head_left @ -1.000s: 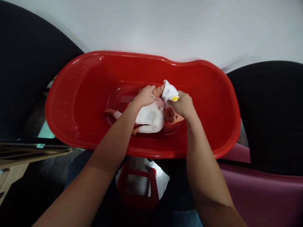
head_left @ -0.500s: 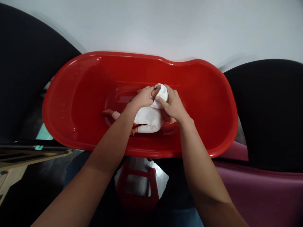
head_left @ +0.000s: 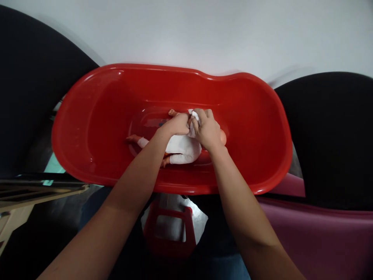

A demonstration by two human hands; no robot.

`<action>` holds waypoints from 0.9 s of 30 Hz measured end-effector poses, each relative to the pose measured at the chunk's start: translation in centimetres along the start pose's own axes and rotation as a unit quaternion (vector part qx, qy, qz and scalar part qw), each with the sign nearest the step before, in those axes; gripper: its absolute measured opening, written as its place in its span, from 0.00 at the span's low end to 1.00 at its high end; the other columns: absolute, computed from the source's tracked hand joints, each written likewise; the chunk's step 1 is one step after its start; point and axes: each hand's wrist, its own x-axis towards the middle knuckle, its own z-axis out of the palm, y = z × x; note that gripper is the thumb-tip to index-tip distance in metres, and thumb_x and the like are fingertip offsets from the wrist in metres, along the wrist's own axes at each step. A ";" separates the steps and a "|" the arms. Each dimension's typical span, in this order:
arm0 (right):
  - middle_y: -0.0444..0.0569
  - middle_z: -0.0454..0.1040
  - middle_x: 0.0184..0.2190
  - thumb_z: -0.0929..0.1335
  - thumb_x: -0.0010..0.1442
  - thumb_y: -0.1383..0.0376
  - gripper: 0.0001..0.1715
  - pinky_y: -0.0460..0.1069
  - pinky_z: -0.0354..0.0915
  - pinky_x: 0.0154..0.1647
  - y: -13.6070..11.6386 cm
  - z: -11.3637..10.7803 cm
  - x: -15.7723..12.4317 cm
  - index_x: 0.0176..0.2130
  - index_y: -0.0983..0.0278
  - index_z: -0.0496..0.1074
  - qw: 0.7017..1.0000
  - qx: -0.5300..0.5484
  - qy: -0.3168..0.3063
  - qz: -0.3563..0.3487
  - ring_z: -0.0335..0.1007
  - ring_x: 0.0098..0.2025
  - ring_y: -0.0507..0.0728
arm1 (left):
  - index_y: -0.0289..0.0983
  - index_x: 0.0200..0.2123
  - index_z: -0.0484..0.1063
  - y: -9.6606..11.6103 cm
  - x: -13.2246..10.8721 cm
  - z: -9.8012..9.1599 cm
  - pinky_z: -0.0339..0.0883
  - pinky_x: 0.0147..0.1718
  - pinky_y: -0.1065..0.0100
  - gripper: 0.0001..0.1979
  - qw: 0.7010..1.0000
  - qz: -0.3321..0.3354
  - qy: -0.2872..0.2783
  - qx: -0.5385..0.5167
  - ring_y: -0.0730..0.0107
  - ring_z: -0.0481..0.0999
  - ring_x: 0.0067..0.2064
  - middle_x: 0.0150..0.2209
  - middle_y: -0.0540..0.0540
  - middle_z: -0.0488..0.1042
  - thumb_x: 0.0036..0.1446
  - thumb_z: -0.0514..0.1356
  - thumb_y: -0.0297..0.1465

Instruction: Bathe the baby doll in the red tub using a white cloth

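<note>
A baby doll (head_left: 181,144) in white clothes lies inside the red baby bathtub (head_left: 250,112). Its head shows at the right, partly behind my right hand, and a foot sticks out at the left. Above its chest, my left hand (head_left: 179,123) is closed at the edge of a bunched white cloth (head_left: 195,115), which looks like part of the doll's garment. My right hand (head_left: 208,130) pinches that same cloth from the right side, fingers curled. My hands hide the doll's far shoulder and neck; one small doll hand (head_left: 172,112) shows beyond my left wrist.
Black rounded surfaces flank the tub at left (head_left: 35,85) and right (head_left: 329,136). Below its near rim stands a red stool (head_left: 189,229). A pink surface (head_left: 320,237) lies at lower right, a wooden frame (head_left: 17,214) at lower left. Behind is a white surface (head_left: 186,35).
My right hand has turned and curled over the white cloth, which is more bunched and lower now. The doll's head and far hand have come into view. My left hand has barely moved.
</note>
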 end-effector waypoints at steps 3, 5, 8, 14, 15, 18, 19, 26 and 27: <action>0.59 0.76 0.52 0.56 0.78 0.44 0.29 0.61 0.72 0.51 0.0 0.4 0.2 0.60 0.58 0.72 0.997 0.024 0.017 0.073 0.77 0.47 0.67 | 0.37 0.41 0.77 0.6 -0.2 -0.3 0.73 0.44 0.57 0.10 0.998 0.020 -0.010 0.056 0.52 0.80 0.41 0.37 0.41 0.79 0.54 0.66 0.24; 0.58 0.79 0.46 0.55 0.78 0.42 0.31 0.61 0.71 0.51 0.1 0.6 0.5 0.56 0.59 0.72 0.993 0.052 0.011 0.109 0.77 0.46 0.67 | 0.38 0.40 0.77 1.0 -0.3 -0.4 0.72 0.44 0.57 0.09 0.996 0.040 0.000 0.074 0.53 0.79 0.41 0.40 0.41 0.79 0.53 0.66 0.25; 0.58 0.80 0.42 0.54 0.78 0.40 0.33 0.60 0.69 0.52 0.6 0.8 1.0 0.51 0.59 0.73 0.984 0.099 0.007 0.145 0.78 0.47 0.68 | 0.38 0.37 0.76 1.0 -0.3 -0.4 0.72 0.47 0.58 0.05 0.994 0.054 0.017 0.095 0.54 0.79 0.43 0.42 0.41 0.78 0.55 0.66 0.27; 0.60 0.79 0.48 0.54 0.79 0.43 0.34 0.59 0.69 0.53 0.6 0.7 1.1 0.54 0.61 0.75 0.984 0.095 -0.006 0.151 0.77 0.50 0.68 | 0.38 0.43 0.78 0.5 -0.1 -0.2 0.71 0.47 0.59 0.09 0.993 0.043 0.014 0.105 0.54 0.79 0.45 0.44 0.40 0.79 0.57 0.67 0.27; 0.60 0.79 0.51 0.55 0.79 0.45 0.31 0.60 0.69 0.53 0.4 0.7 0.9 0.58 0.61 0.74 0.990 0.072 0.002 0.122 0.76 0.52 0.68 | 0.38 0.44 0.79 0.5 -0.1 -0.2 0.71 0.45 0.60 0.12 0.995 0.033 0.012 0.097 0.55 0.80 0.44 0.44 0.40 0.80 0.56 0.66 0.24; 0.60 0.74 0.60 0.58 0.79 0.53 0.27 0.60 0.68 0.57 -0.2 0.7 0.4 0.66 0.60 0.72 0.999 -0.019 0.021 -0.016 0.71 0.56 0.68 | 0.35 0.47 0.80 0.8 0.1 -0.1 0.71 0.43 0.61 0.16 0.996 0.020 -0.010 0.086 0.55 0.80 0.44 0.45 0.38 0.82 0.55 0.63 0.18; 0.59 0.74 0.61 0.58 0.79 0.55 0.26 0.61 0.67 0.59 -0.3 0.8 0.2 0.65 0.59 0.73 0.997 -0.044 0.018 -0.058 0.70 0.57 0.67 | 0.35 0.46 0.81 0.9 0.1 -0.1 0.71 0.44 0.60 0.16 0.996 0.024 -0.018 0.089 0.54 0.80 0.45 0.46 0.37 0.83 0.56 0.63 0.18; 0.58 0.76 0.56 0.56 0.80 0.55 0.26 0.59 0.68 0.53 -0.1 0.7 0.2 0.62 0.59 0.76 0.998 -0.034 0.014 -0.056 0.71 0.51 0.66 | 0.33 0.50 0.81 0.7 0.1 0.0 0.72 0.47 0.60 0.20 0.995 0.042 0.007 0.089 0.53 0.81 0.47 0.48 0.36 0.83 0.55 0.63 0.18; 0.58 0.76 0.55 0.56 0.79 0.54 0.26 0.59 0.69 0.51 -0.1 0.7 0.3 0.61 0.59 0.75 0.999 -0.018 0.016 -0.026 0.72 0.50 0.65 | 0.34 0.50 0.80 0.5 0.1 0.1 0.72 0.47 0.60 0.19 0.994 0.041 0.010 0.099 0.53 0.81 0.46 0.48 0.36 0.83 0.55 0.63 0.18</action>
